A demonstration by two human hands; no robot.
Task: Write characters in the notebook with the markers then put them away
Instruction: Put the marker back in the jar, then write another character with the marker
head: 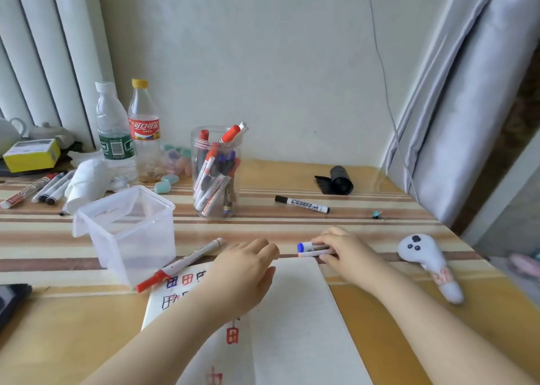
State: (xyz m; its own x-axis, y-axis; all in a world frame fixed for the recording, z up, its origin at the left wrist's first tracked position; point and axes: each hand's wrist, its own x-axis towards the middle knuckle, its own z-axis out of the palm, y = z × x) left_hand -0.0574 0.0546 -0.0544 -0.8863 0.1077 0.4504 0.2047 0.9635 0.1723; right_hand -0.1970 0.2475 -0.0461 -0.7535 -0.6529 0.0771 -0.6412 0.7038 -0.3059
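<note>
An open notebook (292, 320) lies at the table's near edge, with blue, red and black characters on its left page. My left hand (245, 270) rests flat on that left page, fingers relaxed. My right hand (344, 253) grips a blue-capped marker (306, 247) just past the notebook's top right corner; a second white marker seems to lie under the same fingers. A red-capped marker (178, 265) lies slanted by the notebook's top left corner. A black marker (302, 203) lies further back. A clear jar (216, 174) holds several markers.
An empty clear plastic box (128, 230) stands left of the notebook. Two bottles (128, 133), tissue, more markers (38, 190) and a yellow box sit at back left. A black roll (339, 180) lies at back right, a white plush toy (426, 262) at right, a dark device at the left edge.
</note>
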